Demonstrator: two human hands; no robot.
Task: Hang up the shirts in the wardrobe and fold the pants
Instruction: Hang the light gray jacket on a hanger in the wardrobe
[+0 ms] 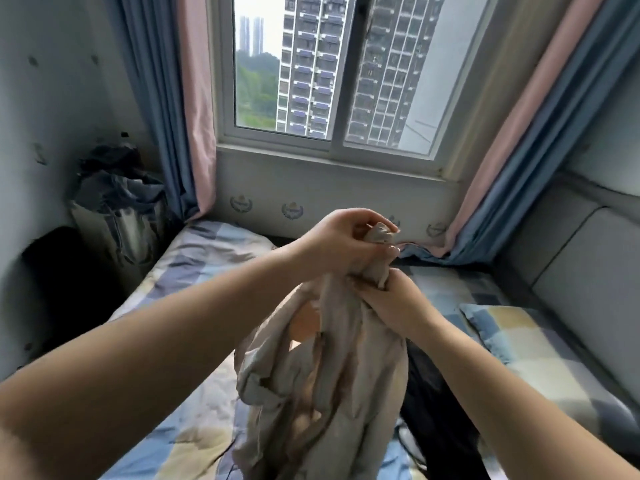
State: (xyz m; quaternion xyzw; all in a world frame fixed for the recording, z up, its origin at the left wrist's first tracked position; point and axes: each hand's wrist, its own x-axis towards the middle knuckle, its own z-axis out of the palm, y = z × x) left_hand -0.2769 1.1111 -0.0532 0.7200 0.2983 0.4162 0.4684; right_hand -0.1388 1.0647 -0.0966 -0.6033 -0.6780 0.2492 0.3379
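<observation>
Both hands meet above the bed (194, 258), in front of the window (332, 74). Left hand (343, 240) pinches the bunched top of a beige garment (322, 382) between thumb and fingers; right hand (394, 299) grips the same cloth just below it. From there the garment hangs down over the bed, crumpled, with dark clothing (436, 410) beside it.

The bed (194, 271) wears a checked cover in blue, grey and cream. 1 matching pillow (540, 344) lies at its right side, and a dark garment (436, 403) lies beside that.
</observation>
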